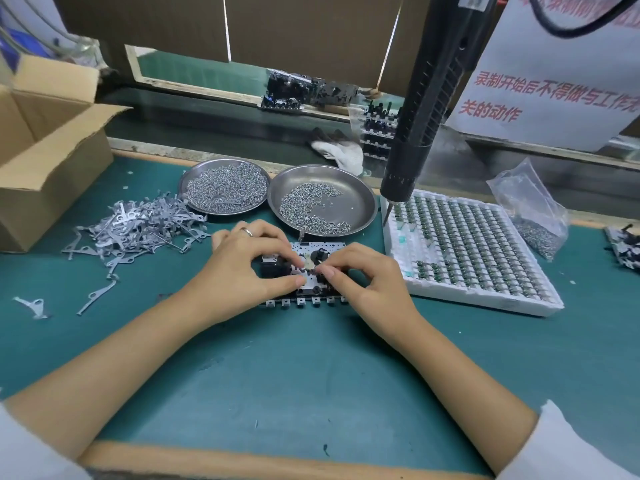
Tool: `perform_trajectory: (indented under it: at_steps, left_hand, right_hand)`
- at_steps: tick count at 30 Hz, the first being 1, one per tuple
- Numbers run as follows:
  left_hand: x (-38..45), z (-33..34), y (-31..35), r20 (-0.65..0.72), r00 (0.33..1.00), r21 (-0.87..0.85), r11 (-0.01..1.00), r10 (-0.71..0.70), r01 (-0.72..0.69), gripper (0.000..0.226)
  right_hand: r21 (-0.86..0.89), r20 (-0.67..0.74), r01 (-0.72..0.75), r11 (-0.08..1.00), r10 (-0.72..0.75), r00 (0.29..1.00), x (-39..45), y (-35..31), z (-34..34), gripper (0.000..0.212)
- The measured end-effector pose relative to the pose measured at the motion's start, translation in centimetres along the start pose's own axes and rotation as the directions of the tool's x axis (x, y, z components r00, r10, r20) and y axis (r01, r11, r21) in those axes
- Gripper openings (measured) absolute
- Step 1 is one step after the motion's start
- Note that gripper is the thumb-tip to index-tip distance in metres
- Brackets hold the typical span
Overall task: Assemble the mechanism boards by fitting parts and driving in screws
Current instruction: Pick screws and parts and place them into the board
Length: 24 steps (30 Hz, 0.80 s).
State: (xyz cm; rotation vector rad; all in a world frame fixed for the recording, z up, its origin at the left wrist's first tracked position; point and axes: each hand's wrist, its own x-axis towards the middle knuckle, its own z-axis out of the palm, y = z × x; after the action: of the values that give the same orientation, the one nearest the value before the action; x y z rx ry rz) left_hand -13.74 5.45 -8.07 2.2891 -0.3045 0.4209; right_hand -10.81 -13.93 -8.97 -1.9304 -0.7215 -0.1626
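We record both forearms lying on the green mat point(277, 368), sleeves pushed back. Both hands meet over the mechanism board point(304, 275), which lies flat on the mat at centre. The left hand point(242, 268), with a ring on one finger, rests on the board's left part, fingers curled, thumb tip pressing near the middle. The right hand point(363, 278) pinches narrowly at a small part on the board; the part itself is too small for us to identify.

Left of the board lies a heap of grey metal levers point(138, 226). Just beyond stand two round metal dishes of screws point(225, 188) point(322, 202), touching each other. To the right sits a white tray of small green components point(467, 244), with the hanging electric screwdriver point(415, 133) above its far corner. A cardboard box point(52, 150) stands far left.
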Motion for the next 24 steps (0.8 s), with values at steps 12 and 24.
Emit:
perform_trajectory:
  at_steps: [12,24]
  left_hand:
    - [7.5,-2.9,-6.1,-0.229,0.920,0.500,0.772,-0.319,0.392,0.030]
    - [8.0,-2.2,-6.6,-0.378,0.916,0.580,0.736,-0.137,0.349,0.016]
  right_hand:
    - [0.197,-0.050,-0.122,0.973,0.134,0.990,0.0,-0.1,0.2,0.026]
    - [0.217,-0.062,-0.114,0.969,0.130,0.990,0.1,0.3,0.2,0.027]
